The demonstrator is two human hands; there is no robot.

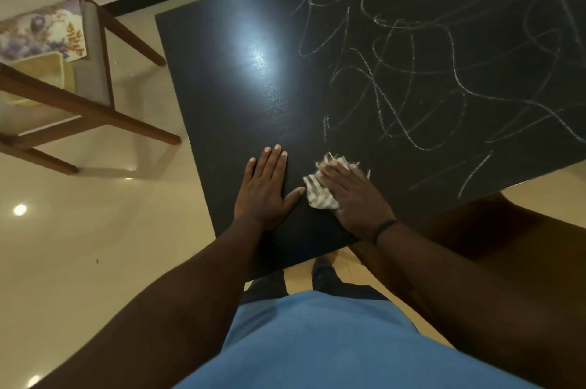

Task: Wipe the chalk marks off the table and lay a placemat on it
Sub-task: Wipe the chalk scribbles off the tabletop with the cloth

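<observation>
Left hand [265,187]: flat on the table [222,77], fingers spread and empty, just beside the cloth; judged to be bracing the table.
Right hand [352,195]: pressed palm-down over the cloth [320,195], pinning it against the tabletop near the person's edge; the fingers are not curled round it.
Cloth: small, striped, crumpled, with frayed threads showing past the fingertips.
Chalk marks [428,71]: thin white looping scribbles covering the right and far part of the table; the left part, under the glare, shows none.
Placemat [41,30]: floral, pale, lying on the seat of a chair [104,49] to the left, well apart from the table.
Step in hand: wiping, judged at an early stage; most scribbles remain.
Risk, smearing: a dry or loaded cloth may spread chalk into a grey haze instead of lifting it.
Risk, missed areas: far marks lie beyond easy reach; glare may hide faint residue.
Risk, cloth slip: a flat palm without a grip may let the small cloth bunch or slide out.
Risk, placemat: laying it before the surface is clean would trap dust beneath.
</observation>
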